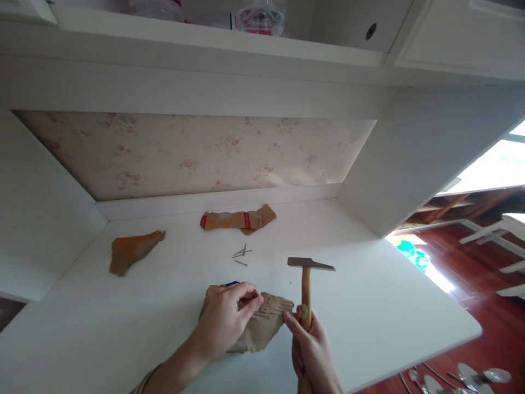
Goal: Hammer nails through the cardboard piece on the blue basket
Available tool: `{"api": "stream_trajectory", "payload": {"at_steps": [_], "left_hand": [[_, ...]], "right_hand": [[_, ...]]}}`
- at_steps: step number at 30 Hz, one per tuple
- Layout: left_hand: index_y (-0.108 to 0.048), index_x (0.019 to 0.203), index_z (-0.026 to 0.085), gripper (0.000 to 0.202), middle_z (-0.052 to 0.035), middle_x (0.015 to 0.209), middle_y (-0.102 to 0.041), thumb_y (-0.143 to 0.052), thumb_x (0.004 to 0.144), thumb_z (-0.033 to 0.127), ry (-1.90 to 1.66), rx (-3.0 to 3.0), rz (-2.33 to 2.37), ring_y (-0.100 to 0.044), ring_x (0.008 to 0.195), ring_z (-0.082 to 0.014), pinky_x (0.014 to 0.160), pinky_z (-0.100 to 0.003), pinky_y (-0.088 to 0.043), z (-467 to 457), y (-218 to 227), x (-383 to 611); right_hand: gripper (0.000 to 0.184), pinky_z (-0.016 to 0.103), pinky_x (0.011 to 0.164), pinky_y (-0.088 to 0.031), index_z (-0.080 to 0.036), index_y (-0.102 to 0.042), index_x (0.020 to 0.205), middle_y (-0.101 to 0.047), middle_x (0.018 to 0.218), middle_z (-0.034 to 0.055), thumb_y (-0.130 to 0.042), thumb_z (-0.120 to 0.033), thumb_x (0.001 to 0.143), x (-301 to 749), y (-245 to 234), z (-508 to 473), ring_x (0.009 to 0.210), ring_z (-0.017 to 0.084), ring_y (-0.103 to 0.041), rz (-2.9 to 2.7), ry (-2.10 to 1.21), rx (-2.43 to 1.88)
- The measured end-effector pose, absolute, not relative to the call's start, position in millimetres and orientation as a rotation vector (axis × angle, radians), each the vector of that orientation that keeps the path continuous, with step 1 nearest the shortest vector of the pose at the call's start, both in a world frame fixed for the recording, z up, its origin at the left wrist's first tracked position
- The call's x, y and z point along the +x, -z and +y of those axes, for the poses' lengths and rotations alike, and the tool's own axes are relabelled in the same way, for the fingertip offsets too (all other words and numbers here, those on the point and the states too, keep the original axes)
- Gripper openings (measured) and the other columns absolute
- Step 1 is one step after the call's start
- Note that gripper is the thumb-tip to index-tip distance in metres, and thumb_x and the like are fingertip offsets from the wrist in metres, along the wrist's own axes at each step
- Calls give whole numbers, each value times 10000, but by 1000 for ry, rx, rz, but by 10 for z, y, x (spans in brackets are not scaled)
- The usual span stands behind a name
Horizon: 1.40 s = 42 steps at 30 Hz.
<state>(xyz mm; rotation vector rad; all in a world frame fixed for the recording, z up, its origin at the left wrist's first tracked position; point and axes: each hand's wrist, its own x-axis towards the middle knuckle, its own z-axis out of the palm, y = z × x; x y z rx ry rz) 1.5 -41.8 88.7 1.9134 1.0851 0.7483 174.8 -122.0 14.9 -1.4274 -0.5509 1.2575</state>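
My right hand (312, 350) is closed round the wooden handle of a hammer (307, 279), which stands upright with its metal head above the desk. My left hand (227, 320) rests on a torn piece of brown cardboard (262, 328) and pinches something small at its top edge, too small to name. Several nails (241, 254) lie loose on the white desk (369, 306) just beyond the cardboard. A bit of blue shows behind my left hand.
Two more cardboard scraps lie further back: one with red tape (238, 220) near the rear wall, one (132, 250) at the left. A shelf overhangs the desk. To the right, wooden floor with spoons (471, 377) and white chair legs.
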Motion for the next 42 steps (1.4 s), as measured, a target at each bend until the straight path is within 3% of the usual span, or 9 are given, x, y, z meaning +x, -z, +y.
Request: {"api": "stream_trajectory", "payload": {"at_steps": [9, 17, 27, 33, 35, 39, 42], "left_hand": [[-694, 790, 246, 282, 19, 758, -724, -506, 963, 365, -706, 1939, 1103, -667, 710, -155, 676, -223, -484, -362, -872, 167], [-694, 837, 246, 158, 18, 834, -739, -574, 935, 279, -729, 1980, 1109, -670, 769, -161, 745, -237, -473, -345, -727, 183], [-704, 862, 247, 164, -3, 845, -743, -565, 940, 284, -788, 2039, 1108, -684, 765, -175, 755, -262, -509, -325, -629, 201], [-708, 856, 241, 180, -14, 839, -742, -552, 943, 256, -813, 2097, 1071, -683, 791, -184, 762, -279, -524, -349, -613, 203], [-708, 857, 236, 188, -17, 834, -735, -543, 948, 238, -805, 2118, 1055, -673, 801, -185, 770, -285, -522, -348, -610, 207], [-697, 846, 219, 210, -32, 844, -719, -518, 957, 212, -792, 2189, 1019, -651, 803, -187, 768, -294, -517, -341, -604, 222], [-691, 857, 210, 224, -45, 857, -707, -495, 966, 201, -802, 2237, 1007, -644, 813, -189, 777, -296, -516, -347, -599, 229]], "right_hand": [[493, 106, 214, -180, -261, -354, 821, -348, 320, -182, -686, -621, 765, 1784, -122, -1193, 215, 30, -231, -552, -1257, -1458], [449, 101, 217, -189, -263, -340, 831, -359, 348, -181, -657, -581, 819, 1791, -136, -1196, 223, 30, -242, -577, -1258, -1441], [466, 106, 210, -185, -255, -366, 816, -432, 414, -162, -690, -589, 788, 1813, -148, -1152, 213, 21, -267, -584, -1240, -1416], [534, 113, 221, -183, -240, -391, 733, -389, 470, -142, -624, -720, 754, 1809, -337, -1196, 256, 3, -213, -501, -1225, -1471], [545, 112, 239, -153, -235, -403, 713, -370, 491, -133, -622, -734, 743, 1817, -405, -1262, 286, 3, -202, -451, -1218, -1489], [511, 121, 345, -213, -215, -466, 684, -320, 534, -111, -711, -661, 718, 1829, -449, -1440, 416, 33, -257, -482, -1195, -1373], [529, 175, 378, -226, -220, -475, 636, -346, 472, -95, -660, -708, 727, 1828, -428, -1548, 424, 61, -254, -670, -1191, -1410]]}}
